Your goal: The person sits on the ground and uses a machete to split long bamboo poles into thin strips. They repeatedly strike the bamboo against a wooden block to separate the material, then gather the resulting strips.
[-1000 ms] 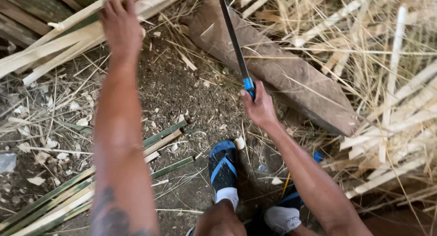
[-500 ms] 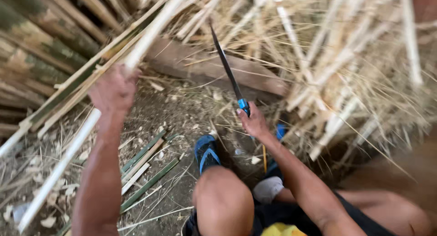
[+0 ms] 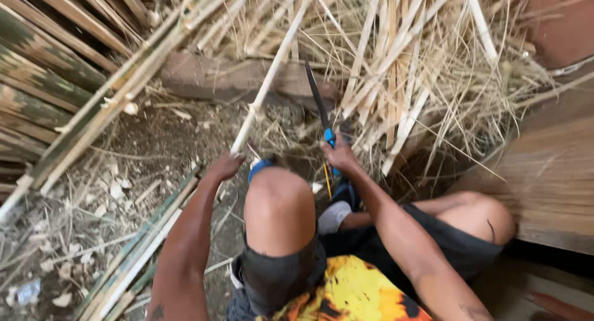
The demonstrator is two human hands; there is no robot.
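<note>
Bare dirt ground [image 3: 154, 148] littered with bamboo offcuts. Left hand [image 3: 224, 166], fingers closed round the lower end of a pale bamboo strip [image 3: 272, 73] leaning upward. Right hand [image 3: 339, 155] grips a blue-handled knife [image 3: 317, 98], blade up. Strip judged light, stiff, splintery-edged; best held low, near its base.

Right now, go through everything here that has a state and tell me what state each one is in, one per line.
left hand: closed around the lower end of the pale bamboo strip
pale bamboo strip: held, slanting up and away
right hand: gripping the knife handle
knife: blade pointing up, tilted slightly left
wooden block: lying flat on the ground
green bamboo strips: lying on the ground by the left arm
split bamboo pile: loose, tangled
</note>
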